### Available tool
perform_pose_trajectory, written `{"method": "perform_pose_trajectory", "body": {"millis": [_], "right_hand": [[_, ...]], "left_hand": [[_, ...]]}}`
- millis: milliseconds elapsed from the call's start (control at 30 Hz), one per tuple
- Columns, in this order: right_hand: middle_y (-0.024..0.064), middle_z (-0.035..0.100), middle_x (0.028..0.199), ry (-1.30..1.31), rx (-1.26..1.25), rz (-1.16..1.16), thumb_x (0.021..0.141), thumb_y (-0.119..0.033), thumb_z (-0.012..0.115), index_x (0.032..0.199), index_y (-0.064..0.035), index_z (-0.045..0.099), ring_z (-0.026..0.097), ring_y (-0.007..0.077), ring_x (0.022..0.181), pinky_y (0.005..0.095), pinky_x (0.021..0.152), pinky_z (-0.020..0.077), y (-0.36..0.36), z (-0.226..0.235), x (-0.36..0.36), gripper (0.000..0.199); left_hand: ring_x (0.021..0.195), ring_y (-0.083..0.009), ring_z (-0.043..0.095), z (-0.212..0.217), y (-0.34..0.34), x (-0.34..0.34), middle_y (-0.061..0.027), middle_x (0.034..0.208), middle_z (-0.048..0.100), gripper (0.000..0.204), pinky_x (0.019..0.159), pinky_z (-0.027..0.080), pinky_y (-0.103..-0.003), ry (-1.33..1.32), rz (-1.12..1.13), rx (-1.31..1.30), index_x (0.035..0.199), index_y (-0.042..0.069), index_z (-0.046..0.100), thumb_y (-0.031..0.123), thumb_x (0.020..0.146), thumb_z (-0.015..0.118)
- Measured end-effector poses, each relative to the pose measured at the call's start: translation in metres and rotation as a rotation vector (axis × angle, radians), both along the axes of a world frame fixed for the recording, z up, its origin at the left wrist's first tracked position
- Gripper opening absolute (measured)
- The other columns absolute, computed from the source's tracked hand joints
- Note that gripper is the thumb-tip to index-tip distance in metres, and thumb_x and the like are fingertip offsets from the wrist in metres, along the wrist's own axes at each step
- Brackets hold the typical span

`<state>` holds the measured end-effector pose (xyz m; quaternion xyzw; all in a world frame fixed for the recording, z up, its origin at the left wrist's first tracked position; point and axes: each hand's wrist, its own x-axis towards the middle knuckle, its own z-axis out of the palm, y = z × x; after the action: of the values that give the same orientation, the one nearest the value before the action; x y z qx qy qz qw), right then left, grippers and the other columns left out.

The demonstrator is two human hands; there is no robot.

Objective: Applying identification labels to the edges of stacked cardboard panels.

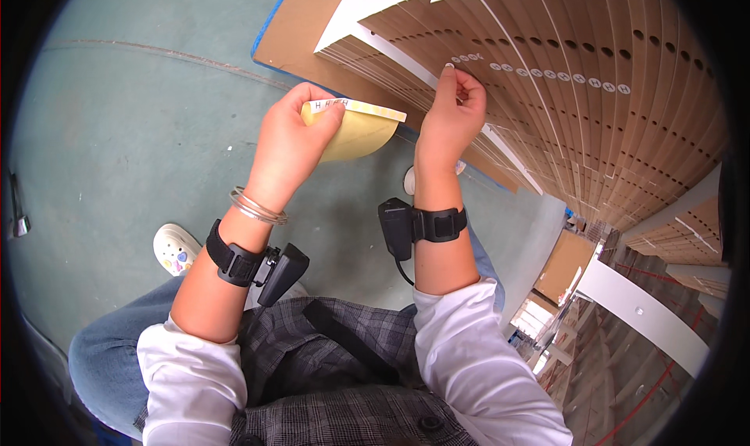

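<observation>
My left hand (pixel 291 137) pinches a curled strip of yellow backing paper (pixel 359 137) between thumb and fingers. Along its upper edge runs a folded white band with printed letters. My right hand (pixel 453 118) is closed, its thumb stretched toward the edge of a brown panel (pixel 418 43). At the thumb tip shows a small white round sticker (pixel 449 66), partly covered. Whether it touches the panel I cannot tell. From there a row of white round stickers (pixel 562 76) runs to the right, across the edges of several upright panels.
Brown panels with dark holes (pixel 625 53) stand packed side by side at the upper right. Beneath them lies a brown board with a blue edge (pixel 285 35). A white curved panel (pixel 644 313) is at the lower right. My shoe (pixel 176 248) rests on the green floor (pixel 141 125).
</observation>
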<state>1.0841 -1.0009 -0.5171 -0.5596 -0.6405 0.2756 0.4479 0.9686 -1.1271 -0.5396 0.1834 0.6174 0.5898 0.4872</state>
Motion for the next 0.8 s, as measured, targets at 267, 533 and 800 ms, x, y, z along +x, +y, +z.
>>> {"method": "perform_pose_trajectory", "body": {"millis": [267, 533, 800], "right_hand": [[0.0029, 0.048, 0.078, -0.040, 0.075, -0.031, 0.078, -0.010, 0.062, 0.077, -0.0007, 0.057, 0.047, 0.0119, 0.071, 0.0254, 0.068, 0.0391, 0.001, -0.007, -0.005, 0.010], [0.0006, 0.051, 0.070, -0.175, 0.137, -0.096, 0.080, -0.017, 0.063, 0.077, 0.0005, 0.056, 0.043, 0.0071, 0.062, 0.0224, 0.058, 0.0379, 0.004, -0.007, -0.007, 0.019], [0.0048, 0.053, 0.071, -0.268, 0.012, 0.045, 0.077, -0.011, 0.061, 0.075, -0.0023, 0.056, 0.049, 0.0146, 0.059, 0.0270, 0.056, 0.0402, -0.013, 0.001, 0.009, 0.010]], "left_hand": [[0.063, -0.0037, 0.049, -0.004, 0.000, 0.001, 0.0020, 0.070, 0.055, 0.014, 0.057, 0.042, -0.020, 0.044, -0.010, -0.011, 0.079, 0.003, 0.055, 0.017, 0.080, 0.060], [0.064, -0.0041, 0.051, -0.004, 0.000, 0.001, 0.0009, 0.072, 0.058, 0.015, 0.058, 0.043, -0.020, 0.022, -0.032, -0.004, 0.083, 0.003, 0.058, 0.017, 0.080, 0.062], [0.066, -0.0045, 0.051, 0.000, 0.000, 0.002, 0.0006, 0.074, 0.059, 0.016, 0.058, 0.043, -0.021, 0.037, -0.013, 0.005, 0.086, 0.002, 0.060, 0.017, 0.081, 0.060]]}}
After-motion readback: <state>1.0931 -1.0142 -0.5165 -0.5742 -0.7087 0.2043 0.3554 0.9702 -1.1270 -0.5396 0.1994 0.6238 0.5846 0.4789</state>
